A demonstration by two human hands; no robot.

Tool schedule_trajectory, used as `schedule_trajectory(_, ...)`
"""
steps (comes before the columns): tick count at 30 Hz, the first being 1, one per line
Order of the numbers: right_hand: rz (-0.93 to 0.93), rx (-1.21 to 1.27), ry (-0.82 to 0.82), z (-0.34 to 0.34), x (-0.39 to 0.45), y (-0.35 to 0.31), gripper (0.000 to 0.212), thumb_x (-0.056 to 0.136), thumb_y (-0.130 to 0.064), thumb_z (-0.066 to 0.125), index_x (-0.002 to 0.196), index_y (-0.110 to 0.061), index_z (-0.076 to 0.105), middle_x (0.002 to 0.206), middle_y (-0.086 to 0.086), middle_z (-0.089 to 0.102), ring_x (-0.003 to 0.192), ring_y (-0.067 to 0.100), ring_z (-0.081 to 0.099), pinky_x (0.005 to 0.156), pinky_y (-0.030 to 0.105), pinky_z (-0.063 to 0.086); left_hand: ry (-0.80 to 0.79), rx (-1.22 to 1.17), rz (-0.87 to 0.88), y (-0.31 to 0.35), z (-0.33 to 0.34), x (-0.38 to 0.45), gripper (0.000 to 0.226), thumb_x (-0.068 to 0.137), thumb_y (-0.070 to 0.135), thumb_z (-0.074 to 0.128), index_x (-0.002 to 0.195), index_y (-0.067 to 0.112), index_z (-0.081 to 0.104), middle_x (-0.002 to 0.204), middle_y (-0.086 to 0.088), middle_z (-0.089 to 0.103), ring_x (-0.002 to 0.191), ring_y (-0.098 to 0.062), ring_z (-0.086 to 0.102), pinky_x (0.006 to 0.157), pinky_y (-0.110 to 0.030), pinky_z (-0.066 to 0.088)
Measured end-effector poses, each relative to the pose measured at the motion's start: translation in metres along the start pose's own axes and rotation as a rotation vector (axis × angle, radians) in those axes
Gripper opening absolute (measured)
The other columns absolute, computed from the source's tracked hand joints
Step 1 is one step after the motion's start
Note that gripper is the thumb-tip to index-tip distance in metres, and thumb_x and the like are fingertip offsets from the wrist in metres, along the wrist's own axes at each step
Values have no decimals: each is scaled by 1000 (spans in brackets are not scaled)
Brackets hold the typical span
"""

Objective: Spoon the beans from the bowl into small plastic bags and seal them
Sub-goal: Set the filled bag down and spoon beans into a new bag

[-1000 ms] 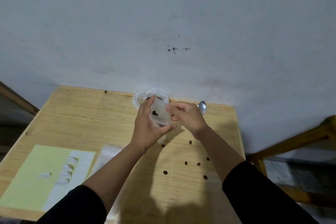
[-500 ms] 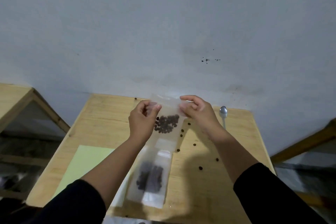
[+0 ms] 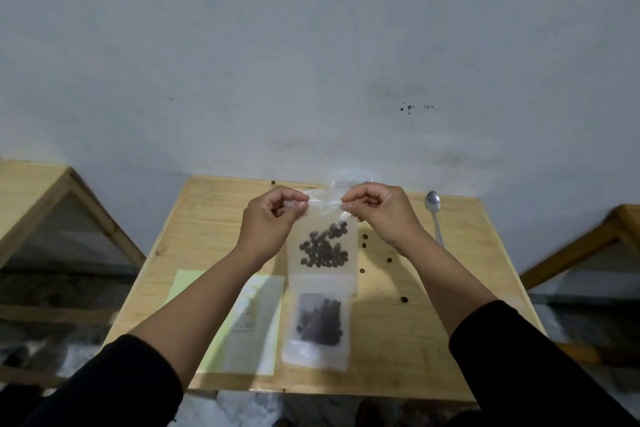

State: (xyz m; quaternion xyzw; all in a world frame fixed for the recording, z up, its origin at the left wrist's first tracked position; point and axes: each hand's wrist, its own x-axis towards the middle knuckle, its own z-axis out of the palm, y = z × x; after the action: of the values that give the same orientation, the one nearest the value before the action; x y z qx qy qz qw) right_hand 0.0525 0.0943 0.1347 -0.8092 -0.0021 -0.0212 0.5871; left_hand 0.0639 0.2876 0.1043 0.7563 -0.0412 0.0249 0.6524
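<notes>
The small plastic bag (image 3: 323, 246) is held up above the desk (image 3: 398, 340) near its far edge, its top strip pinched at both ends: left hand (image 3: 268, 218) at the left corner, right hand (image 3: 379, 213) at the right corner, fingers of both curled onto the film. The beans (image 3: 323, 248) are bunched in the lower half, so the bag hangs from the pinch. Judged light, limp and slick; thin film is likely to crease and slip, so hold is best taken on the stiffer seal strip at the top, not on the belly where beans would shift. The beans look hard and dry and will roll if spilled. Whether the seal is pressed closed cannot be told. Count: one bag in hand, one filled bag (image 3: 318, 324) lying flat toward the near edge, at least one empty bag (image 3: 258, 322) on a green sheet (image 3: 187, 284) near the near-left corner, one spoon (image 3: 434, 215) at the far-right corner, about seven loose beans (image 3: 403, 299) on the desk right of centre. No bowl is in view.
</notes>
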Motion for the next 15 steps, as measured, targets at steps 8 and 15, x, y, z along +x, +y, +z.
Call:
schedule_trajectory(8, 63, 73, 8, 13, -2, -3, 12, 79, -5, 71, 81, -17, 70, 68, -3, 60, 53, -4, 51, 58, 10, 44, 20, -1, -26, 0, -2, 2, 17, 83, 13, 69, 78, 28, 69, 79, 6, 67, 69, -11, 55, 72, -28, 48)
schedule_trajectory(15, 95, 72, 8, 26, -7, 1, 7, 78, -14, 74, 81, -20, 72, 78, -14, 64, 60, -9, 55, 63, 10, 43, -61, 32, -48, -2, 4, -5, 8, 77, 25, 76, 78, 28, 69, 84, 2, 69, 70, -14, 56, 73, -35, 50)
